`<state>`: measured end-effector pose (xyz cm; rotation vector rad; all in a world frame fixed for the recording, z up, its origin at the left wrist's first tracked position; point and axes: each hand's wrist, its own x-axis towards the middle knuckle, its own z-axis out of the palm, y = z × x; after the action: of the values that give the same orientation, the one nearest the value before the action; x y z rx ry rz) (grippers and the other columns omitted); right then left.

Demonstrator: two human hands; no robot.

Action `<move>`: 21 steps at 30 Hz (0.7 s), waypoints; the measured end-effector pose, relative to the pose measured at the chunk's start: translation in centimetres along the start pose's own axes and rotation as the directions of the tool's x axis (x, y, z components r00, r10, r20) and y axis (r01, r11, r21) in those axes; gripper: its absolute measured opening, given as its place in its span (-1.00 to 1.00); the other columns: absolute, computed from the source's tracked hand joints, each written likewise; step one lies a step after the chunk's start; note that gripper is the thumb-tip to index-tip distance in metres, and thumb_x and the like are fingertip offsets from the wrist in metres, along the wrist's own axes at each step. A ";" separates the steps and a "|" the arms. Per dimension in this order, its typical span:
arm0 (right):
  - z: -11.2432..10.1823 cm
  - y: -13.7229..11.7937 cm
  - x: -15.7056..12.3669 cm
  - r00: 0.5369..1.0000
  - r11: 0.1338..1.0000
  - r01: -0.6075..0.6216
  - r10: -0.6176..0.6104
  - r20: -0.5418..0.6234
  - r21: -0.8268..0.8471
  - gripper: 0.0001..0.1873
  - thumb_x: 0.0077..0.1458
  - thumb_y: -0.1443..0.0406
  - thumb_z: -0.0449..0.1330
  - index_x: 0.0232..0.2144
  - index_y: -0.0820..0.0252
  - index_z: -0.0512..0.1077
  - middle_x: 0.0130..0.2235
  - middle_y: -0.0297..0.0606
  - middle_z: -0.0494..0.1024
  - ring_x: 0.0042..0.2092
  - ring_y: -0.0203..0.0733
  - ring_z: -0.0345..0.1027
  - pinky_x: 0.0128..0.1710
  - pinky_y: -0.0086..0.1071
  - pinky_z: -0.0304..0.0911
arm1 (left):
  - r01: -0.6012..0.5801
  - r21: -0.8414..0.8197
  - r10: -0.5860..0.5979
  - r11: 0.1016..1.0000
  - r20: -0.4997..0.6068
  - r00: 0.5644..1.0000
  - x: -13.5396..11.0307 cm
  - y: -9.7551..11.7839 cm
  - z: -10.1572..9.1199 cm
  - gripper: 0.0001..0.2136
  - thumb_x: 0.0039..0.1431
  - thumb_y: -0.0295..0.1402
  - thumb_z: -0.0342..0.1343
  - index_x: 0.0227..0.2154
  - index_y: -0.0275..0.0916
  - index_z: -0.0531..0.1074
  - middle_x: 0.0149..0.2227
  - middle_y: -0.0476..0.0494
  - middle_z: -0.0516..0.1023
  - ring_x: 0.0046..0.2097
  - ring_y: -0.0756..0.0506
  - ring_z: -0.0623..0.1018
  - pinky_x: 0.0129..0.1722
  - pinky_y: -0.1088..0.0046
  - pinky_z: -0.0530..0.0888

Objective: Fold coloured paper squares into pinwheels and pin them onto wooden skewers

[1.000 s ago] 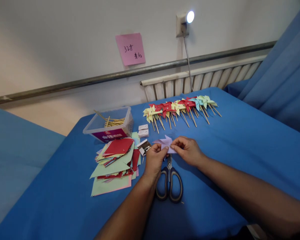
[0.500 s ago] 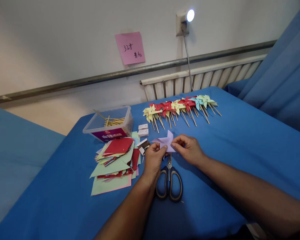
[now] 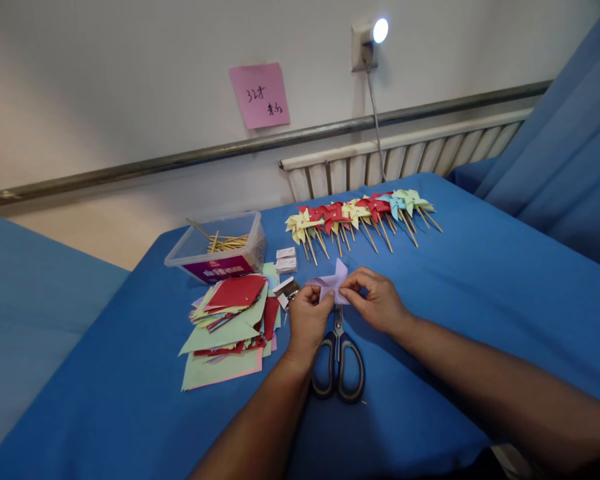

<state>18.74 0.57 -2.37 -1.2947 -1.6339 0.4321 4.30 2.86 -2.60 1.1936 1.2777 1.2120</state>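
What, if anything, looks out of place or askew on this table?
The stacked multicoloured paper sheets look askew: edges jut at different angles. One thin wooden stick pokes over the rim of the clear plastic tub, while others lie inside. A tiny pale scrap lies stray beside the dark-handled metal scissors.

On my feed, a square pink paper note with black handwriting (image 3: 260, 95) sticks to the pale painted wall (image 3: 145, 73). To its right I see a beige wall socket (image 3: 359, 50) with a round, glowing white lamp (image 3: 381, 31) at its upper corner. A thin grey cord (image 3: 375, 107) drops from there, crossing a dull grey metal pipe (image 3: 190, 159) and a white ribbed radiator (image 3: 415, 157). I also make out a blue fabric curtain (image 3: 565, 147) hanging in folds at far right.
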 end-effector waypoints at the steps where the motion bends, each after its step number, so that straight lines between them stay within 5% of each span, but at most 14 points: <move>1: 0.0 0.0 0.0 1.000 1.000 0.000 0.000 0.007 -0.017 -0.91 0.07 0.34 0.18 -0.47 0.13 0.43 -0.40 -0.32 0.49 -0.31 -0.22 0.36 -0.26 -0.36 0.22 | 0.001 -0.003 -0.001 1.000 0.003 1.000 0.0 0.0 0.0 -0.85 -0.22 -0.34 0.28 -0.57 -0.28 0.45 -0.58 0.04 0.44 -0.53 0.05 0.37 -0.51 0.57 0.30; 12: 0.3 0.4 0.0 0.998 0.998 -0.055 0.055 0.002 -0.004 -0.90 0.06 0.31 0.18 -0.49 0.14 0.43 -0.44 -0.34 0.46 -0.36 -0.24 0.35 -0.33 -0.38 0.21 | 0.135 -0.126 -0.131 0.983 0.041 0.991 -0.6 0.7 0.4 -0.79 -0.25 -0.32 0.32 -0.55 -0.27 0.42 -0.63 0.07 0.42 -0.60 0.07 0.35 -0.58 0.57 0.28; 21: 0.3 0.4 0.0 0.997 0.997 -0.075 0.075 0.001 0.023 -0.89 0.06 0.31 0.18 -0.50 0.14 0.43 -0.45 -0.34 0.46 -0.37 -0.26 0.33 -0.34 -0.39 0.20 | 0.005 -0.033 -0.004 0.999 0.018 1.000 -0.3 0.1 0.2 -0.85 -0.21 -0.36 0.29 -0.55 -0.28 0.44 -0.56 0.03 0.46 -0.50 0.04 0.40 -0.48 0.56 0.32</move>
<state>18.73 0.76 -2.83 -1.3422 -1.5793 0.4954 4.55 2.57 -2.48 1.1747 1.2420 1.2119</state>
